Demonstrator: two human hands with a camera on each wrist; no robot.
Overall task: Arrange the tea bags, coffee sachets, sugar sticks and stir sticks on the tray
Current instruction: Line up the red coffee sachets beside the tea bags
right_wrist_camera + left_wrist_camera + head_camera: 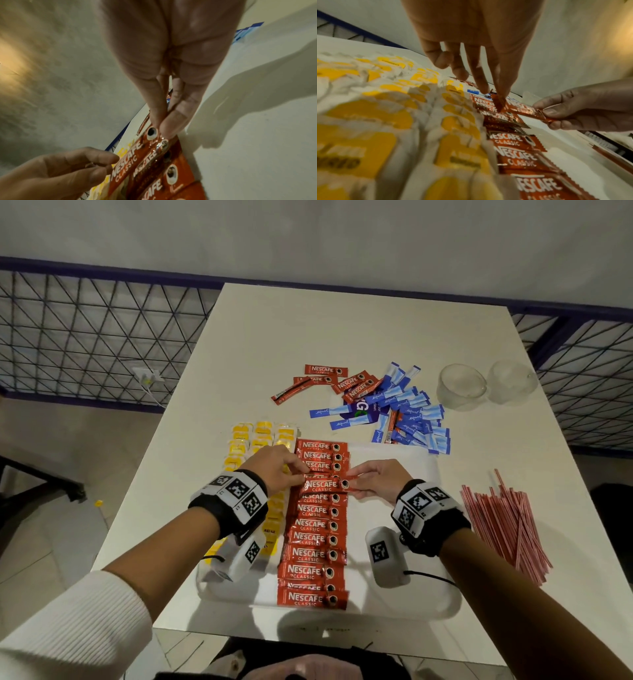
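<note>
A white tray (pixel 445 594) carries rows of yellow tea bags (pixel 246 440) on its left and a column of red coffee sachets (pixel 313 554) down its middle. One more red sachet (pixel 325 485) is held level just above that column, about a third of the way down. My left hand (pixel 301 477) pinches its left end and my right hand (pixel 354 479) pinches its right end. The left wrist view shows the held sachet (pixel 522 109) between both hands. In the right wrist view my thumb and finger (pixel 171 121) clamp the sachet's end by the printed cup.
Loose red sachets (pixel 339 381) and a heap of blue sugar sticks (pixel 411 412) lie on the table beyond the tray. Red-striped stir sticks (pixel 507 518) are piled to the right. Two upturned glasses (pixel 462 386) stand at the back right. A wire fence surrounds the table.
</note>
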